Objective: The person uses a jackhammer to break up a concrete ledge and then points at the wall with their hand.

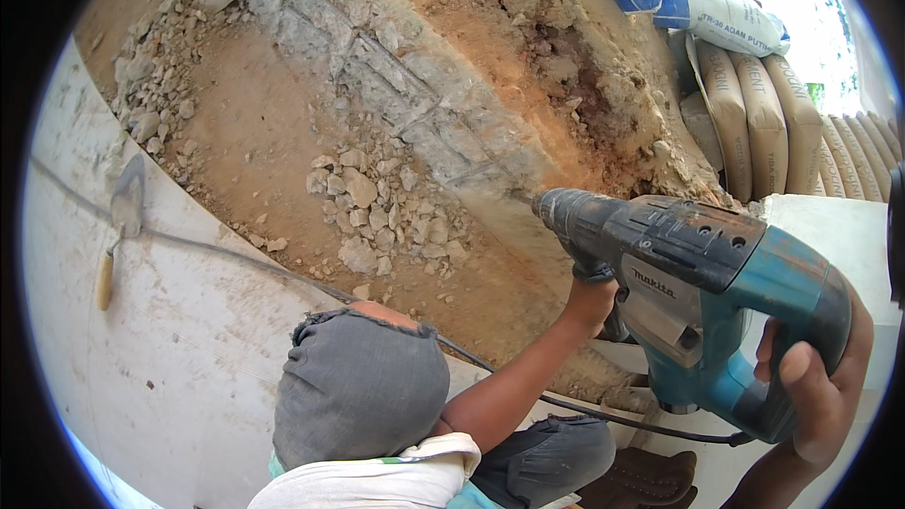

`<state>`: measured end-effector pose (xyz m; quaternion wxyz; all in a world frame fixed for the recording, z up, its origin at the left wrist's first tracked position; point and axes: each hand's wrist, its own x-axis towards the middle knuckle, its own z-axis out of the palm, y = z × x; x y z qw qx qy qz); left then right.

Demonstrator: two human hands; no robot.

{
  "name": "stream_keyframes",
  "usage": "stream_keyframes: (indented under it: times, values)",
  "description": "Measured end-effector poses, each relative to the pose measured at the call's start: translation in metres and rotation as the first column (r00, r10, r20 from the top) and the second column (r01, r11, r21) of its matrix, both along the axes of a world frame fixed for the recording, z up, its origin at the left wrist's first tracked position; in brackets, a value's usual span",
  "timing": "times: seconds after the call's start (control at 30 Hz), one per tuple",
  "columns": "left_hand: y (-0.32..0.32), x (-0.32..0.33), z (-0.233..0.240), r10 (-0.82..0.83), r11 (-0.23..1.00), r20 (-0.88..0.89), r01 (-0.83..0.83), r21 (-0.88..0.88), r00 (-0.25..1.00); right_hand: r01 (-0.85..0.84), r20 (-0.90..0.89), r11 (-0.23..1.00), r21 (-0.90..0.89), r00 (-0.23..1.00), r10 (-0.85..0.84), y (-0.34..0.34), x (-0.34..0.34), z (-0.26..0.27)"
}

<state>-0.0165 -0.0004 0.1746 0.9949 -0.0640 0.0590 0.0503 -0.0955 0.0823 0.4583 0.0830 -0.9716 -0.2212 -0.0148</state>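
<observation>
A teal and black Makita rotary hammer (679, 283) lies across the right of the head view, its nose towards the concrete. My left hand (595, 305) is wrapped around its side handle near the front, partly hidden by the tool body. Around the rear D-handle my right hand (824, 378) is closed; whether a finger presses the trigger cannot be seen. Only a short piece of the bit (522, 196) shows, at the end of a chipped concrete beam (452, 124) with exposed steel bars. Dust blurs the contact there.
Broken concrete rubble (385, 208) lies on the dirt below the beam. A pointing trowel (127, 208) rests on the pale slab (205, 339), near the power cord (283, 270). Cement sacks (756, 120) stand at the upper right. My bent knee (360, 382) is close by.
</observation>
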Motion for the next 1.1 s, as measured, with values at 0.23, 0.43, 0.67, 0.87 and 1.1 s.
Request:
stream_keyframes:
  times: [0.23,0.43,0.67,0.87,1.1]
  values:
    - [0.003,-0.006,0.002,-0.057,0.998,-0.051,0.056,-0.013,0.997,0.016,-0.083,0.999,-0.027,0.996,-0.018,-0.006,0.002,0.009]
    - [0.009,0.001,0.007,-0.003,1.0,-0.087,0.002,-0.02,0.996,0.051,-0.124,0.997,0.056,0.991,-0.044,-0.003,0.012,0.004]
    - [-0.012,0.018,-0.006,0.022,0.998,-0.116,-0.015,0.065,0.993,0.082,-0.039,0.991,0.101,0.996,-0.079,-0.005,0.024,0.0]
    - [-0.009,0.02,-0.006,0.001,0.996,-0.164,0.014,0.093,0.986,0.105,-0.09,0.986,0.129,0.991,-0.094,-0.006,0.035,0.0]
    - [-0.004,0.018,0.003,0.01,0.996,-0.19,0.008,0.091,0.982,0.084,-0.107,0.99,0.109,0.992,-0.073,-0.019,0.044,0.003]
